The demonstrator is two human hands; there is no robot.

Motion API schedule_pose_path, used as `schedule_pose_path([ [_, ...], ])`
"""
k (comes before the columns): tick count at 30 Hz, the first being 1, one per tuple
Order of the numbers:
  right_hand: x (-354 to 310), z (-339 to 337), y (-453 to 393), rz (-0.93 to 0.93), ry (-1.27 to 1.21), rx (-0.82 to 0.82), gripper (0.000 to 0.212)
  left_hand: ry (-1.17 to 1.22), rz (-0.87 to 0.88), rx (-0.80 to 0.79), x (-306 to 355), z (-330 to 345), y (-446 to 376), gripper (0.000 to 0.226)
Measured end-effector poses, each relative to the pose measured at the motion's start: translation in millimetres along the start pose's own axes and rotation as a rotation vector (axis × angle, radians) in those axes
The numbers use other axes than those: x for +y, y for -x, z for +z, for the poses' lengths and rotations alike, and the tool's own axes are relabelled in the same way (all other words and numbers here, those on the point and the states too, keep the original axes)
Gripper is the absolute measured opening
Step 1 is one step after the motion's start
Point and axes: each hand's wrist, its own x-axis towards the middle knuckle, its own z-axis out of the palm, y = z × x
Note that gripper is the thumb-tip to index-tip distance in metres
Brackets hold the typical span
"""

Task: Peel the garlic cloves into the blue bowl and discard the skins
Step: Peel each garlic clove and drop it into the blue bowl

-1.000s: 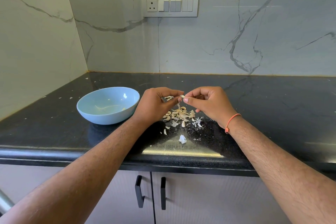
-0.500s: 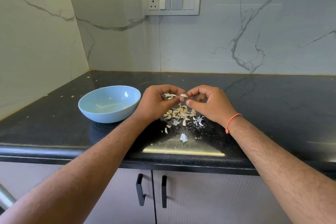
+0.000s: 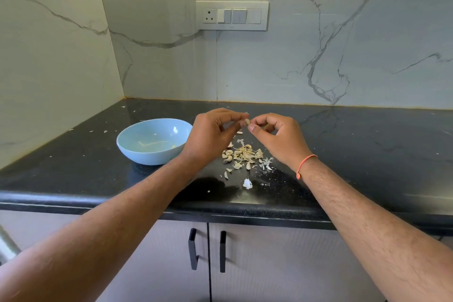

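Clove: my left hand [image 3: 213, 133] and right hand [image 3: 277, 135] pinch one garlic clove [image 3: 246, 121] at frame centre.
Risk: it slips (papery skin) and misses the blue bowl [image 3: 152, 141].

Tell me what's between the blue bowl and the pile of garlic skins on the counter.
In the head view, the left hand and wrist cover that stretch between blue bowl and garlic skins; the counter beneath is hidden.

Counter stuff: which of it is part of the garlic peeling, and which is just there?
Part of the job:
garlic clove, pinched between left hand and right hand
blue bowl
pile of skins and cloves on the counter

Just there:
switch panel
cabinet handles
orange wrist thread
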Motion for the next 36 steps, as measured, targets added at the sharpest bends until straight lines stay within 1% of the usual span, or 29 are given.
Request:
schedule_pose_path([
  [2,-13,9,-6,0.0,0.012,0.012,0.006,-0.032,-0.015,0.016,7,-18,-5,0.018],
  [6,-41,36,-19,-0.004,0.075,-0.03,0.008,-0.086,-0.157,-0.004,7,-64,-5,0.013],
  [8,-54,53,-23,-0.006,0.092,-0.067,0.009,-0.177,-0.203,-0.035,2,-85,-1,0.008],
  [12,-81,88,-28,-0.008,0.167,-0.169,0.01,-0.352,-0.273,-0.093,-9,-127,10,0.006],
  [16,-95,113,-30,0.025,0.172,-0.22,0.006,-0.452,-0.363,-0.133,-22,-155,21,0.005],
  [19,-97,115,-31,0.045,0.151,-0.224,0.008,-0.512,-0.412,-0.163,-24,-162,26,0.007],
  [22,-92,100,-27,0.04,0.175,-0.214,0.011,-0.586,-0.374,-0.173,-11,-157,30,0.014],
  [24,-83,83,-21,0.035,0.214,-0.215,0.011,-0.686,-0.271,-0.203,7,-146,37,0.018],
  [26,-71,62,-14,0.045,0.255,-0.214,0.01,-0.713,-0.143,-0.242,30,-131,52,0.021],
  [28,-57,39,-5,0.066,0.301,-0.213,0.011,-0.656,-0.09,-0.32,49,-116,71,0.026],
  [29,-49,28,0,0.08,0.32,-0.211,0.011,-0.639,-0.1,-0.383,56,-108,81,0.033],
  [33,-23,-6,20,0.111,0.38,-0.195,0.013,-0.642,-0.283,-0.713,60,-76,102,0.078],
  [34,-18,-12,26,0.113,0.393,-0.185,0.013,-0.633,-0.325,-0.766,57,-68,101,0.084],
  [36,-10,-18,35,0.115,0.398,-0.166,0.013,-0.641,-0.357,-0.802,52,-51,94,0.094],
])
